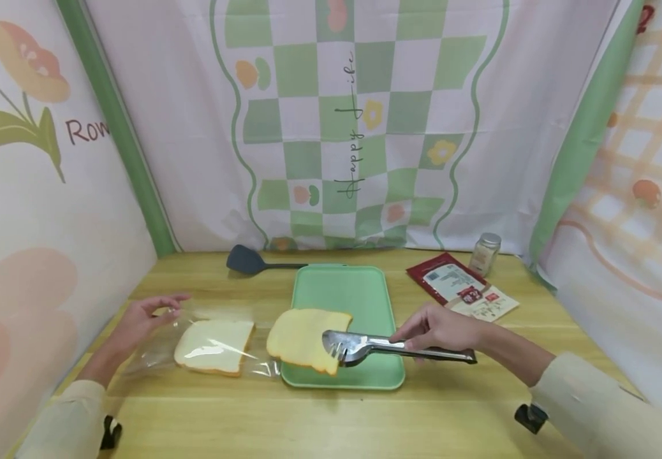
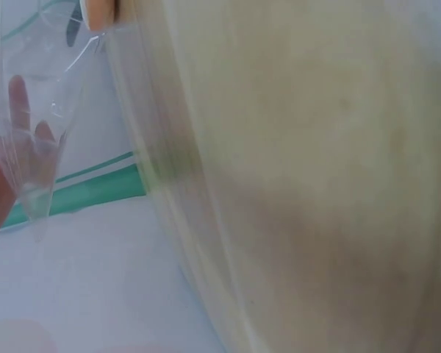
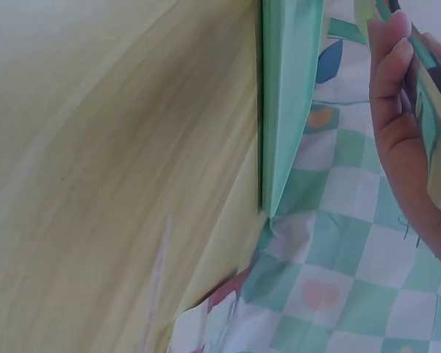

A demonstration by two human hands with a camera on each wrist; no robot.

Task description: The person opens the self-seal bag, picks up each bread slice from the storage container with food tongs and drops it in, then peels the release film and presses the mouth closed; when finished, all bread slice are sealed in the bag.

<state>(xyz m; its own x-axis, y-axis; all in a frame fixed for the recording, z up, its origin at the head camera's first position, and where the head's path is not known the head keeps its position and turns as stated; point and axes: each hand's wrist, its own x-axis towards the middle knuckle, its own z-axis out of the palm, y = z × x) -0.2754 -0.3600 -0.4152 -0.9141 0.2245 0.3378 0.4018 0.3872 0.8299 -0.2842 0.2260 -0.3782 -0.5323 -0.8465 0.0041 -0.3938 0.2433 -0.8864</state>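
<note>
In the head view my right hand grips metal tongs, whose jaws clasp the right edge of a yellowish slice of bread. That slice is held over the left side of a green tray. At the left, my left hand holds the edge of a clear plastic bag between thumb and fingers. Inside the bag a pale slice of bread lies flat. The left wrist view shows the clear film in front of the fingers; the right wrist view shows my right hand wrapped round the tongs.
A dark spatula lies behind the tray, its handle reaching the tray's back edge. At the back right are a red packet, a cream packet partly over it, and a lidded glass jar. Printed cloth hangs around the wooden table.
</note>
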